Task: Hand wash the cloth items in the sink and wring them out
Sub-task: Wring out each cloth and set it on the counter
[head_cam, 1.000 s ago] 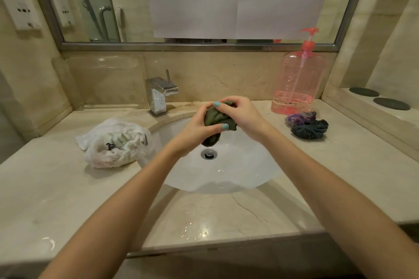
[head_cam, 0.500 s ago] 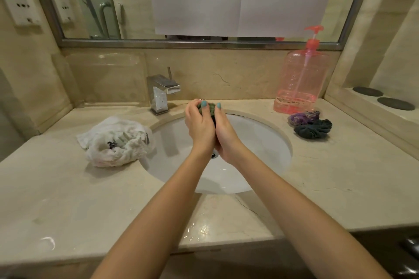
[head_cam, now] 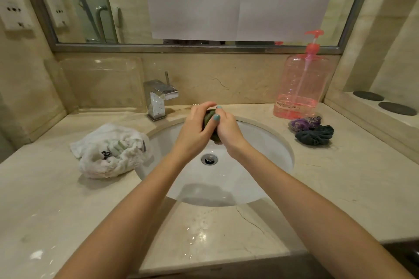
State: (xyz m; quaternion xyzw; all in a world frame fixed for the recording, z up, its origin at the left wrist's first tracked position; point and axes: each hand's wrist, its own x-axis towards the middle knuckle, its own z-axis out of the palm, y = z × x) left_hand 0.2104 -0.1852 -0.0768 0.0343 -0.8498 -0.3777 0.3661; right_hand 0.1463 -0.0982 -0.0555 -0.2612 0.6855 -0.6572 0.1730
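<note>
Over the far half of the white oval sink basin [head_cam: 260, 165], both bare hands are pressed together around a small dark green wad of cloth [head_cam: 208, 118]. The left hand [head_cam: 195, 129] wraps it from the left with its fingers curled over the top, and the right hand [head_cam: 226, 129] closes on it from the right, so that only a narrow strip of the fabric shows between them and a little pokes out below the palms; how tightly it is being squeezed is hard to judge from this angle. The cloth is held above the round metal drain [head_cam: 209, 159], clear of the basin surface. On the beige marble counter [head_cam: 56, 210] to the left of the basin lies a crumpled white towel bundle [head_cam: 108, 154]. A square chrome faucet [head_cam: 158, 97] stands at the far left rim. To the right, a purple bunched cloth [head_cam: 305, 123] and a dark blue-grey bunched cloth [head_cam: 315, 135] sit touching each other, just in front of a clear pink pump soap bottle [head_cam: 299, 84]. Water drops glisten on the near counter edge.
</note>
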